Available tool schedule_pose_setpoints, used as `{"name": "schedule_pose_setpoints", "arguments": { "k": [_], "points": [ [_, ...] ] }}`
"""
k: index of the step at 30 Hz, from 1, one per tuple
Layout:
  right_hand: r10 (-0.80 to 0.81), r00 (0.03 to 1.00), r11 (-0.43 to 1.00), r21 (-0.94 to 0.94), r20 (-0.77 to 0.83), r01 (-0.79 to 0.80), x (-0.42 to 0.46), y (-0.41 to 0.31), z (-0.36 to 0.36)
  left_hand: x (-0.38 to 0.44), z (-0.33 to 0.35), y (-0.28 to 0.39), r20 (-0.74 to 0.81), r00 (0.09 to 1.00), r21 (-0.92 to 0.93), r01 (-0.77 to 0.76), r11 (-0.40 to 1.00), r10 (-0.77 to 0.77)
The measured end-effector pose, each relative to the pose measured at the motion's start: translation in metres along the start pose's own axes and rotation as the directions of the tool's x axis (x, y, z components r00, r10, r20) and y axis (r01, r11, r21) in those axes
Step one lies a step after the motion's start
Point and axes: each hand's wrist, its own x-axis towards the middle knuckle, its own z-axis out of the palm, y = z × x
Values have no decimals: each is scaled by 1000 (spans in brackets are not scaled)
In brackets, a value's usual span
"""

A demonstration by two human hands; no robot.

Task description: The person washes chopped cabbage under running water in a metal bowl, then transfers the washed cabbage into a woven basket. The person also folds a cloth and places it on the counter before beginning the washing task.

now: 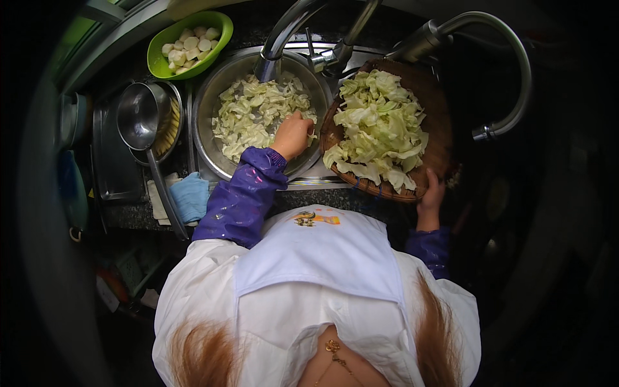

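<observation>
My left hand (pixel 293 136) reaches over a round stainless steel basin (pixel 205 140), its fingers curled downward at the right side of the torn cabbage leaves (pixel 256 104) inside. Pale leaf shows by the fingertips, but whether they pinch it is hidden. On the right, a woven bamboo basket (pixel 437 121) tilts beside the basin and carries a heap of cabbage leaves (pixel 379 126). My right hand (pixel 429 199) grips this basket's lower right rim, with the thumb along its edge. Purple sleeve covers (pixel 242 193) are on both forearms.
A chrome faucet (pixel 271 63) hangs over the basin's back edge; a second curved spout (pixel 520 77) stands at right. Back left is a green plastic basket (pixel 159 60) of peeled white chunks. A steel ladle (pixel 138 116) rests over a bowl, near a blue cloth (pixel 189 196).
</observation>
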Motion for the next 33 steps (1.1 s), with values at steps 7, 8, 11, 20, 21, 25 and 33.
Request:
{"name": "schedule_pose_setpoints", "arguments": {
  "k": [7,8,11,20,21,25,33],
  "points": [
    [36,999,999,8,-5,-36,-2,-3,1,-10,-10,-30,261,963,-176,-11,984,58],
    [31,999,999,5,-10,-31,-1,-3,1,-16,-11,-30,374,927,-181,34,983,37],
    [29,999,1000,5,-13,-29,-1,0,2,-40,0,-28,384,923,-25,24,999,-12],
    [33,999,999,12,-12,-33,-3,-3,2,-77,-24,-22,383,899,138,170,976,-211],
    [26,1000,1000,14,-13,-25,-3,-2,2,-81,-27,-23,397,894,174,147,974,-206],
    [10,1000,999,32,8,-10,-5,-4,2,-106,-34,-14,331,919,228,142,963,-214],
    [5,1000,1000,-11,0,-5,0,0,0,-114,-41,-39,332,943,-215,106,971,-30]
  ]
}}
